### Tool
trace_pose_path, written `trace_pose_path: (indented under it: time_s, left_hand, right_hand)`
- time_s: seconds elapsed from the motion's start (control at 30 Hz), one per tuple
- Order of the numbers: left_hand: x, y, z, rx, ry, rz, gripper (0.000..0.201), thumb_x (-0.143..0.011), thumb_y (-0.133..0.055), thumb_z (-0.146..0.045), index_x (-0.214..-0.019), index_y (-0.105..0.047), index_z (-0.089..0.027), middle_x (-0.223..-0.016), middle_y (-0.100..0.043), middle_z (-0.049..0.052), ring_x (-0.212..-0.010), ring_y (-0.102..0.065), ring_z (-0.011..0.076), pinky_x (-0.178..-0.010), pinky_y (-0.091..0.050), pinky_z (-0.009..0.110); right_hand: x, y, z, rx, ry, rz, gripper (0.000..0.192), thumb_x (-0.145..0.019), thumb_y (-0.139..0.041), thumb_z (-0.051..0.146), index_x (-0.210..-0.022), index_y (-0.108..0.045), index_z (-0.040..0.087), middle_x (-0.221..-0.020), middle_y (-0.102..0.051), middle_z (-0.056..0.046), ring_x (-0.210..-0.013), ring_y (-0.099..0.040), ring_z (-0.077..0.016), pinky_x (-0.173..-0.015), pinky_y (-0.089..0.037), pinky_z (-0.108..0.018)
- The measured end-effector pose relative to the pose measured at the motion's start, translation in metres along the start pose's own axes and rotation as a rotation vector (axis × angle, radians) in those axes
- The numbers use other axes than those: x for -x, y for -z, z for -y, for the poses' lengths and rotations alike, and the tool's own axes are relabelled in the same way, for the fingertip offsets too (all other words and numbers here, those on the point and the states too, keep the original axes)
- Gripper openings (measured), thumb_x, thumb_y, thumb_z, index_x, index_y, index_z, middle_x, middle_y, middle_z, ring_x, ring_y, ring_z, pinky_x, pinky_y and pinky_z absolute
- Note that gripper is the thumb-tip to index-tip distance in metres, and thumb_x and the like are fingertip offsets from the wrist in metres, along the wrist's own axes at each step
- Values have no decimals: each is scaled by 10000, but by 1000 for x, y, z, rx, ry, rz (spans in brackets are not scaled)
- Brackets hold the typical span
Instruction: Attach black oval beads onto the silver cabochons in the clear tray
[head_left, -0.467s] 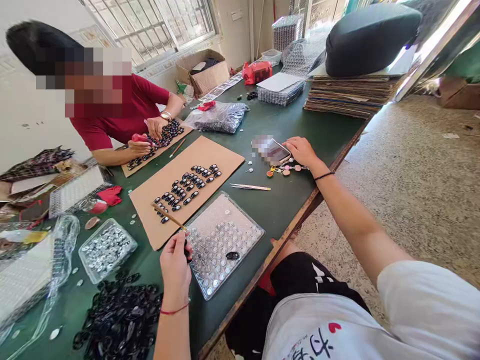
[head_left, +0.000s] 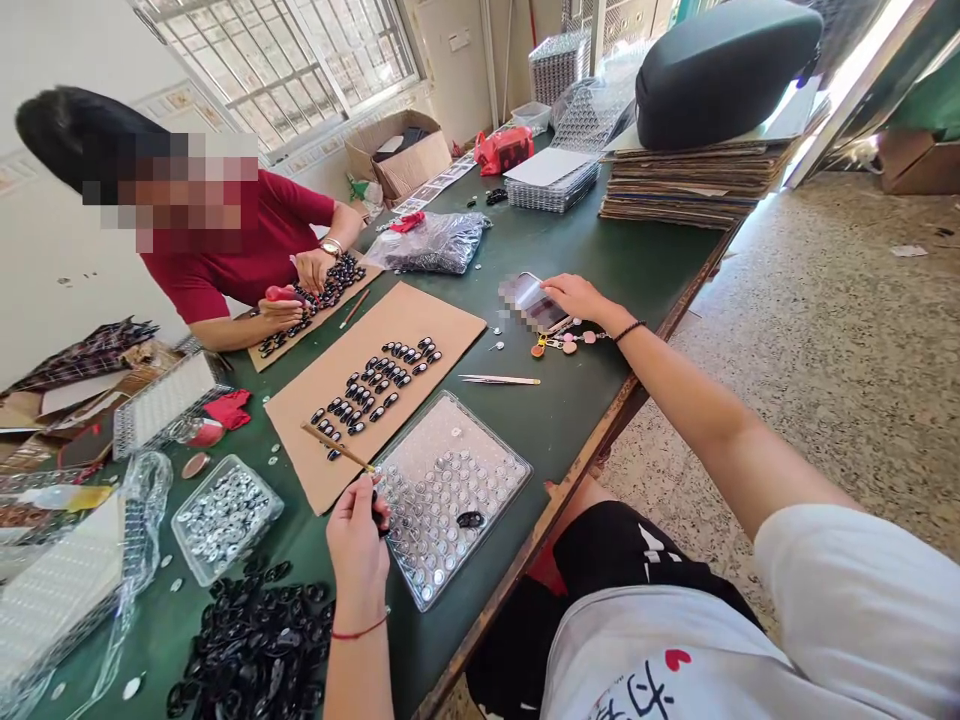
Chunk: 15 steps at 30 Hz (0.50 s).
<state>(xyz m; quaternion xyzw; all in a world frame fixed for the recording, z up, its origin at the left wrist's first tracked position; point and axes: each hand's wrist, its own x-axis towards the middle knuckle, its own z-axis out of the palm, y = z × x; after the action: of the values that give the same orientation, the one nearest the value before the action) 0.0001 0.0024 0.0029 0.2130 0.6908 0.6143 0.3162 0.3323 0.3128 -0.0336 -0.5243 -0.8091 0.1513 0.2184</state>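
The left hand (head_left: 358,545) pinches a thin stick (head_left: 337,447) and a small black piece, fingers curled shut, at the near-left edge of the clear tray (head_left: 495,445). The right hand (head_left: 581,297) lies flat, fingers spread, on a phone (head_left: 529,298) across the table (head_left: 615,260).

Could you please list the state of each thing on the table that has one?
left hand: closed on a thin wooden stick
right hand: flat on the phone
clear tray: open, partly filled
tweezers: lying untouched
cardboard box: open
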Motion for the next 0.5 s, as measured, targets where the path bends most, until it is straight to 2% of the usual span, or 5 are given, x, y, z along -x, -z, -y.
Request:
trace_pose_path:
  time_s: [0.3,0.5]
  left_hand:
    - [-4,7,2,11,28,-37,323,-588,-683,-392,-718,-537,-135,-483,-412,-63,-433,-354,42,-366,-246,149]
    - [-7,14,-3,44,42,-97,271,-617,-676,-347,-697,-531,-133,-477,-367,-62,-457,-343,44,-393,-274,149]
  right_hand:
    - [-59,3,-1,-73,-79,30,357,-814,-355,199,-1070,-603,172,-1110,-602,-54,-977,-543,-174,-859,-408,-267]
    - [-73,3,-11,-105,-66,84,395,-745,-365,87,-1027,-628,174,-1030,-638,-27,-924,-565,-146,-831,-418,-225]
